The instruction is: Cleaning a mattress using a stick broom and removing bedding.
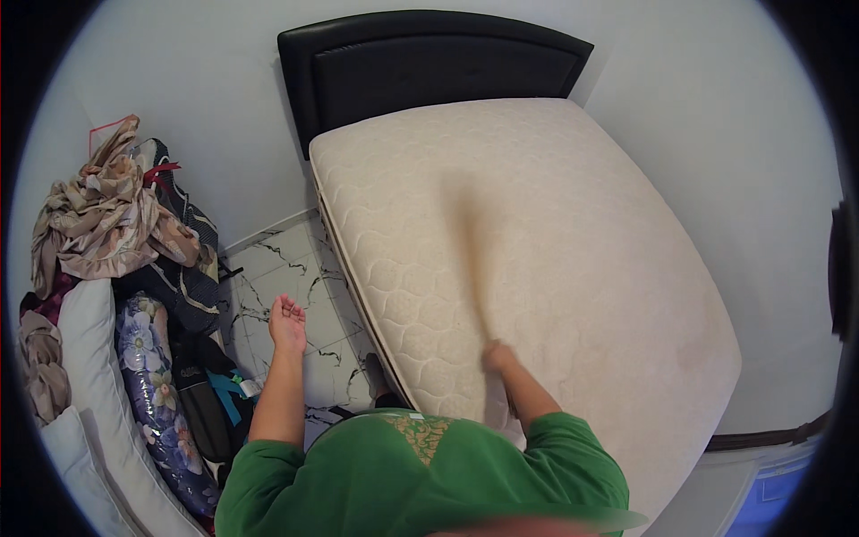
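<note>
My right hand [499, 355] is closed around the narrow end of a light-brown stick broom [473, 255]. The broom points away from me over the bed, and its far end fans out in a motion blur. Whether its tip touches the cream quilted mattress [591, 242] I cannot tell. The mattress is bare, with a faint stain toward its right side. To the left of the bed, my left hand [288, 324] hangs in the air over the floor, palm showing and fingers loosely bent, with nothing in it.
A black padded headboard [438, 67] stands at the far end against the wall. Crumpled patterned bedding [112, 219], a white pillow [94, 358] and a floral bolster [152, 376] are piled on the left. Marble-look tiled floor [327, 358] lies between pile and bed.
</note>
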